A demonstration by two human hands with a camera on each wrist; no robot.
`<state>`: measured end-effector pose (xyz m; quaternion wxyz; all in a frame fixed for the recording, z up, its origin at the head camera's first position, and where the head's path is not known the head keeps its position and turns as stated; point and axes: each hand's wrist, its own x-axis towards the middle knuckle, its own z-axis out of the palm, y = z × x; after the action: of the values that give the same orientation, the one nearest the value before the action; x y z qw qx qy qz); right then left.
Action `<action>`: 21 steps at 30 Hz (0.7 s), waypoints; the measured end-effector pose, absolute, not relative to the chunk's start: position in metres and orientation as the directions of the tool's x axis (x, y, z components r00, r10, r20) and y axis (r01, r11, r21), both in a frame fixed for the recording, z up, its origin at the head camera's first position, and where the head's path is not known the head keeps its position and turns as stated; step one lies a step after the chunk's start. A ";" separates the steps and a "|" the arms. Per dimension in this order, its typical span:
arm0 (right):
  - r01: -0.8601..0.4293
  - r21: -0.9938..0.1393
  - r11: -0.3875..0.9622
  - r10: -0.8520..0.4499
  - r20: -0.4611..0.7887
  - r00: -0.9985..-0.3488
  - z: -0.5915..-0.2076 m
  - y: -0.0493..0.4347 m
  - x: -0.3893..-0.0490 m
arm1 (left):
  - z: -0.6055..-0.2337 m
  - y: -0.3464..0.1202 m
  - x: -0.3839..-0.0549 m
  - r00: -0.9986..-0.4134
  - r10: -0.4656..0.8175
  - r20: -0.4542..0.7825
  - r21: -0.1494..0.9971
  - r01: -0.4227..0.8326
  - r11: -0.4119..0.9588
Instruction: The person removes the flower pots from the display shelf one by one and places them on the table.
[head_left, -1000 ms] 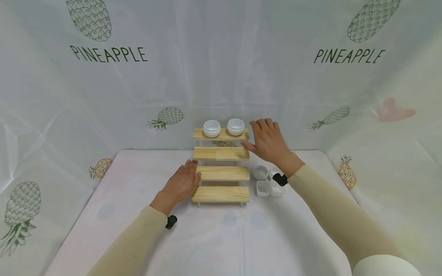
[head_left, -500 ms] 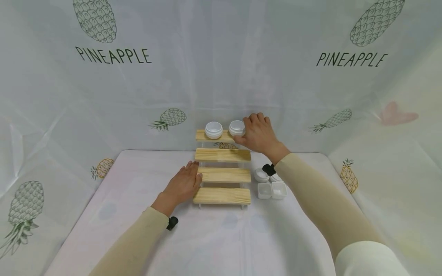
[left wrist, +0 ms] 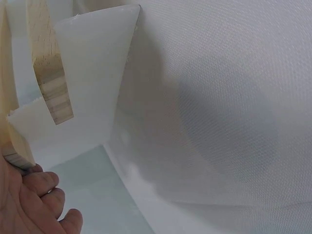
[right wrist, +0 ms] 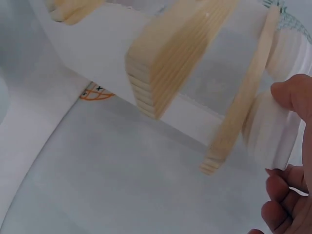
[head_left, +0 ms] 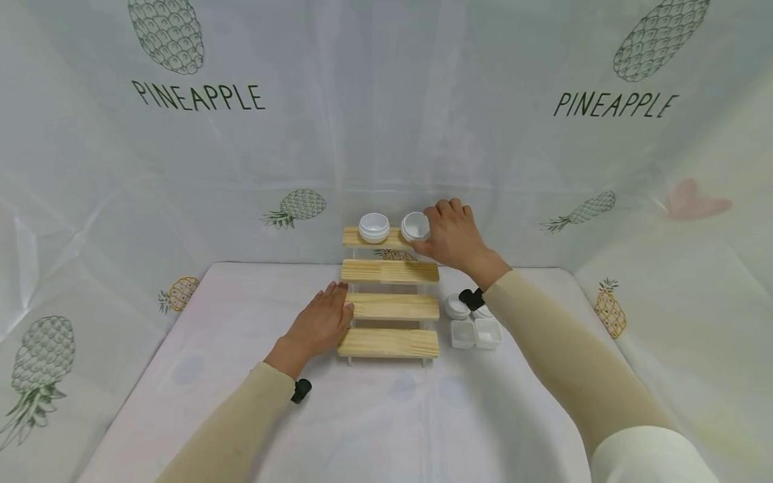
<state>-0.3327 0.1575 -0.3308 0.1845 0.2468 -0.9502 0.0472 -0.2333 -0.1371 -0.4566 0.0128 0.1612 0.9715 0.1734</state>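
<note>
A four-tier wooden display stand [head_left: 389, 342] with pale boards and whitish side panels stands near the back. On its top board sit two small round white bowls; the left bowl [head_left: 374, 228] is untouched. My right hand [head_left: 453, 235] pinches the right bowl [head_left: 414, 227] between thumb and fingers at its right side, and the right wrist view shows this bowl's ridged side [right wrist: 269, 129] against the board. My left hand [head_left: 317, 329] rests against the stand's left side. In the left wrist view, my left hand's fingers [left wrist: 44, 187] touch a board end.
Right of the stand, several small white dishes lie grouped on the table [head_left: 386, 429]: square dishes [head_left: 463, 333] in front, round dishes [head_left: 457, 306] behind, one partly hidden by the right forearm. A pineapple-print sheet [head_left: 386, 121] hangs behind the stand.
My right hand has moved left from beside the stand's top and taken hold of the right bowl, which now tilts slightly. The left hand has stayed at the stand's side.
</note>
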 end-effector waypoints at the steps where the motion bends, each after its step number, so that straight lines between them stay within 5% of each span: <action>1: -0.494 0.009 0.869 -0.458 0.388 -0.800 -0.332 0.158 -0.332 | -0.457 -0.137 -0.233 -0.948 0.316 0.031 0.340 0.307 0.889; 11: -0.532 0.116 0.839 -0.514 0.491 -0.703 -0.343 0.165 -0.329 | -0.457 -0.136 -0.232 -0.948 0.318 0.019 0.344 0.305 0.888; 21: -0.532 0.158 0.832 -0.531 0.502 -0.682 -0.343 0.172 -0.324 | -0.457 -0.137 -0.233 -0.947 0.321 0.020 0.341 0.308 0.888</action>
<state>-0.3242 0.1716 -0.3431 0.2738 0.2897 -0.9171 0.0004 -0.2332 -0.1369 -0.4566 0.0183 0.1620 0.9714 0.1724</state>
